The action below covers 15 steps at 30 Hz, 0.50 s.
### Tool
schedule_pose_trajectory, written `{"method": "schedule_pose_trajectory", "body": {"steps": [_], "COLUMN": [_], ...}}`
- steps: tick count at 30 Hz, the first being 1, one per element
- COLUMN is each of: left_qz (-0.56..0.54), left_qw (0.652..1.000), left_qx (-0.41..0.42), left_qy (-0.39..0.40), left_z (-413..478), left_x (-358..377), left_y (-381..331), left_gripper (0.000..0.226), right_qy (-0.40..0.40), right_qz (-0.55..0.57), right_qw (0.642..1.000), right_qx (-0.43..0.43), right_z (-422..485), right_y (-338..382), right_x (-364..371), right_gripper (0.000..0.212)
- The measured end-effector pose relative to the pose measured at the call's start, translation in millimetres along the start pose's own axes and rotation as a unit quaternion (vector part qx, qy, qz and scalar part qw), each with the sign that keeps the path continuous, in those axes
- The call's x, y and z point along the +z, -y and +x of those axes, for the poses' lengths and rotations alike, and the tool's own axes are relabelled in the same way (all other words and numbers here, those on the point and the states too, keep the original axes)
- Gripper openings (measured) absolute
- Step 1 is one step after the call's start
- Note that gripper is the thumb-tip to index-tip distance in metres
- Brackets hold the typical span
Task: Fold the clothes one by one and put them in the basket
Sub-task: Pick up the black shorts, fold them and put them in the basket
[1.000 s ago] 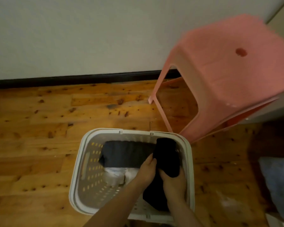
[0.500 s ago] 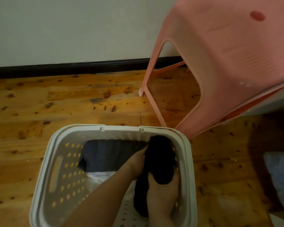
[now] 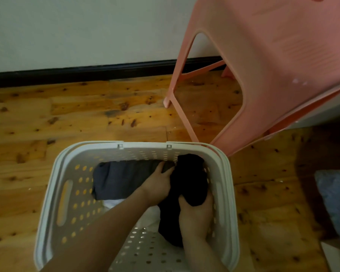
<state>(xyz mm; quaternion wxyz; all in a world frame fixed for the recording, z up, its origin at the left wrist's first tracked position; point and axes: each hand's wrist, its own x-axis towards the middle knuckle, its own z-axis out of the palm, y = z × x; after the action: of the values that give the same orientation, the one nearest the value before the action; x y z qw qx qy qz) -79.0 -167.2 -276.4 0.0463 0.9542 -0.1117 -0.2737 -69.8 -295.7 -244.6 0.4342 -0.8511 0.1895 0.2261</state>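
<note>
A white perforated laundry basket point(image 3: 67, 167) stands on the wooden floor below me. Inside it lies a folded grey garment point(image 3: 118, 179) at the back left, with something white point(image 3: 114, 204) under it. A folded black garment point(image 3: 190, 185) sits along the basket's right side. My right hand point(image 3: 195, 216) grips the black garment's near part from the right. My left hand point(image 3: 159, 183) lies against its left edge, fingers reaching toward the back wall between the grey and black pieces.
A pink plastic stool point(image 3: 263, 75) stands tilted just behind and right of the basket, one leg almost touching the rim. A grey-blue cloth point(image 3: 336, 201) lies at the right edge. A white wall with black skirting point(image 3: 86, 69) runs across the back.
Both hands have sunk deeper into the basket with the black garment, pushing it down along the right side. The camera has moved closer and lower over the basket.
</note>
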Motion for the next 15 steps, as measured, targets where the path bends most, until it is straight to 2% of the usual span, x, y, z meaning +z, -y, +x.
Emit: {"method": "schedule_pose_trajectory", "body": {"steps": [2,5,7,9,12,15], "left_qz": [0.034,0.060,0.060,0.044,0.051,0.057], "left_qw": [0.999,0.998,0.996,0.997,0.993,0.992], "left_qx": [-0.017,-0.017,0.009,-0.006,0.001,0.012], "left_qy": [-0.032,0.008,-0.062,-0.061,-0.104,-0.115], "left_z": [-6,-15,-17,-20,-22,-22], "left_x": [0,-8,-7,-7,3,9], "left_y": [6,5,6,6,5,5], "left_gripper": [0.042,0.037,0.036,0.038,0.040,0.039], "right_qy": [-0.005,-0.019,-0.027,-0.039,-0.048,-0.069], "right_qz": [-0.027,-0.064,-0.093,-0.122,-0.169,-0.239], "right_qw": [1.000,0.998,0.995,0.992,0.984,0.969], "right_qx": [-0.001,0.002,0.011,0.003,-0.015,-0.014], "right_z": [5,8,12,19,27,31], "right_y": [-1,0,1,1,-3,-12], "right_x": [3,8,13,20,32,43], "right_gripper": [0.071,0.069,0.064,0.058,0.051,0.055]}}
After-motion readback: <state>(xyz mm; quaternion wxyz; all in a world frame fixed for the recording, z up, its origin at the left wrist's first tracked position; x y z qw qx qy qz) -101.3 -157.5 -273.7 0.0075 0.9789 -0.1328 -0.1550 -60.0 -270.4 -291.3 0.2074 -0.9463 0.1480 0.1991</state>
